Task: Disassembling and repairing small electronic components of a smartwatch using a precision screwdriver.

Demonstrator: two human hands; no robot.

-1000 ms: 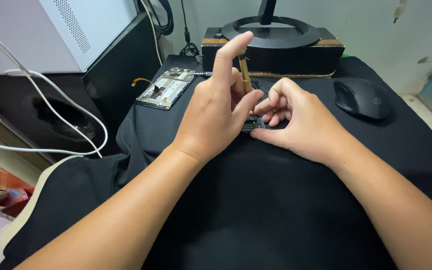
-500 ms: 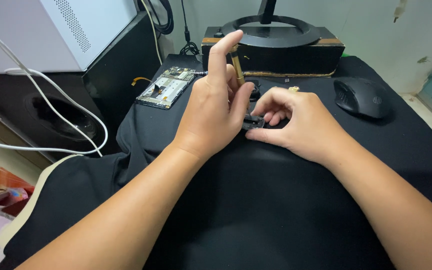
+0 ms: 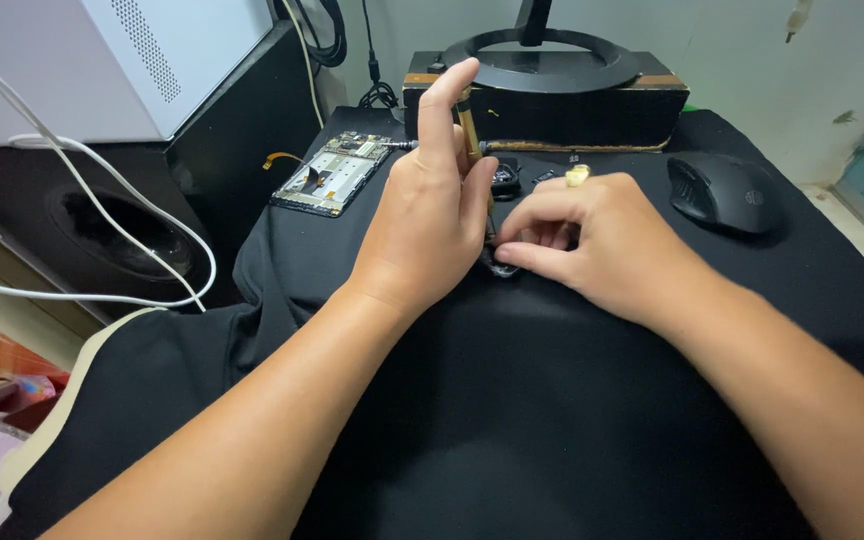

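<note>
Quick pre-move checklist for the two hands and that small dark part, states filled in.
1. Left hand grips the gold-handled tool upright: ok.
2. Right hand pins the small dark part on the black cloth: ok.
3. Tool tip seated in the part: cannot tell, hidden by fingers.
4. Opened phone chassis apart from hands: ok.
5. Mouse apart from right hand: ok.

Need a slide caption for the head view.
Left hand steadies a gold screwdriver upright while right hand pinches a small dark part on black cloth.
</note>
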